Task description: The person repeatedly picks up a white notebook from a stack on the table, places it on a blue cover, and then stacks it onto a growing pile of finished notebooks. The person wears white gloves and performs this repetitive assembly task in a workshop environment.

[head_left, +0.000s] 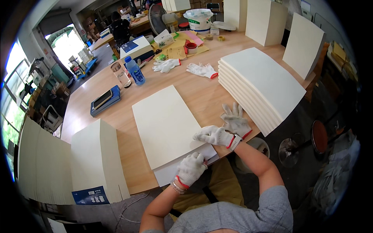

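Observation:
A stack of cream paper sheets [165,120] lies before me near the table's front edge. From under its near side a whiter sheet [165,174] sticks out. My left hand [190,170], in a white knit glove, is at that near edge with its fingers curled in; whatever they may pinch is hidden. My right hand [213,136], gloved likewise and with a watch [234,142] at the wrist, rests on the stack's near right corner. Its fingers are stretched out toward the left. Just beyond it lies a spare greyish glove [235,119].
Tall paper stacks stand at the right [262,83] and left [87,155]. A phone [103,99] on a blue box, a blue-labelled bottle [135,71], a clear cup [121,75], two white gloves, tape rolls and a white bucket [198,21] are farther back. A person [119,29] sits beyond.

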Demonstrator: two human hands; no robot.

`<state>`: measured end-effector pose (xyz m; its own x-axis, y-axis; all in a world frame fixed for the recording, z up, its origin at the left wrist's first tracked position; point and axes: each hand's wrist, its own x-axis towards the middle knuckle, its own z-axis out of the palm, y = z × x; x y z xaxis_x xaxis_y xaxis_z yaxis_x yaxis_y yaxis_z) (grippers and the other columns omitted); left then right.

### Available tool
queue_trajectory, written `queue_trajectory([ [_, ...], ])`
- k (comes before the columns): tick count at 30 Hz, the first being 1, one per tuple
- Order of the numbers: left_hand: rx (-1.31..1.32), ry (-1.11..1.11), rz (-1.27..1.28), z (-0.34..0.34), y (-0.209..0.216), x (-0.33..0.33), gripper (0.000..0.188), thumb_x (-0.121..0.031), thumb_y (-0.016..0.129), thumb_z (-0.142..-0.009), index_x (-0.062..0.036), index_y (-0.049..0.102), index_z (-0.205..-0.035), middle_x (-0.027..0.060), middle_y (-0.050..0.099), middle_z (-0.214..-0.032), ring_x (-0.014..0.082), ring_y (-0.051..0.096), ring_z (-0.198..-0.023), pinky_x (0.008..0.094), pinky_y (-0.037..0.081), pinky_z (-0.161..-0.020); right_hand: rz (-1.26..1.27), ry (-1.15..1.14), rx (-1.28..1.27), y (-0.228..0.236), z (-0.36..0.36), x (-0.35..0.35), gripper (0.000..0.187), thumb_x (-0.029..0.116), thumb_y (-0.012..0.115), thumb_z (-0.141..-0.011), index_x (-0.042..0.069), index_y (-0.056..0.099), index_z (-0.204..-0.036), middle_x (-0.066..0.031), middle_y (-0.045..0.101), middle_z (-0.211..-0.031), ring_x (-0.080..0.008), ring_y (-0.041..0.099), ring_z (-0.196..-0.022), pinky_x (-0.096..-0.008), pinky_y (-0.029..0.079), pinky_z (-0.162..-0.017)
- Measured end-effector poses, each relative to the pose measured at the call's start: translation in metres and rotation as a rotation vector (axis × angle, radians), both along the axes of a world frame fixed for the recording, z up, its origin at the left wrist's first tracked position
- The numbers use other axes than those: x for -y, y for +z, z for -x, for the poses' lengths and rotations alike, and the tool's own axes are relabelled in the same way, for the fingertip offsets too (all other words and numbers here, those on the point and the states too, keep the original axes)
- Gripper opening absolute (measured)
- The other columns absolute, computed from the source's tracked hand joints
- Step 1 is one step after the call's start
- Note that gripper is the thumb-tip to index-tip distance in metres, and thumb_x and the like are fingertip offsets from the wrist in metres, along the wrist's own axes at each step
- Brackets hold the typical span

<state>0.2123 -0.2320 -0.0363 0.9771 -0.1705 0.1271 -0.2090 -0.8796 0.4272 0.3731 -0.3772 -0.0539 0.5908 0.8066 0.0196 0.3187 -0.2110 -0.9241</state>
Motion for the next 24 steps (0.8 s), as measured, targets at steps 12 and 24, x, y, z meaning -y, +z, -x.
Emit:
queue_trajectory([
  [12,0.148,0.033,-0.004,0.004,-0.010,0.014,0.015,-0.016,0.070,-0.073,-0.0067,0.061,-0.081,0.0103,0.060,-0.084,0.0314,0.061,-0.083,0.0427,0.050,-0.073,0.013,-0.012,0.030,-0.003,-0.002,0.000,0.042,0.039,0.059,-0.094,0.003,0.068,-0.111,-0.0157,0.068,-0.109,-0.0249,0.064,-0.104,-0.0321,0.049,-0.089],
  [24,-0.431,0.167,0.542,-0.016,-0.008,-0.011,0.009,-0.012,0.063,-0.080,-0.0043,0.066,-0.080,0.0130,0.067,-0.082,0.0240,0.064,-0.075,0.0371,0.050,-0.070,0.021,-0.024,-0.017,-0.006,-0.002,-0.003,0.042,0.040,0.059,-0.094,0.002,0.068,-0.112,-0.0151,0.068,-0.109,-0.0237,0.063,-0.106,-0.0312,0.048,-0.091],
])
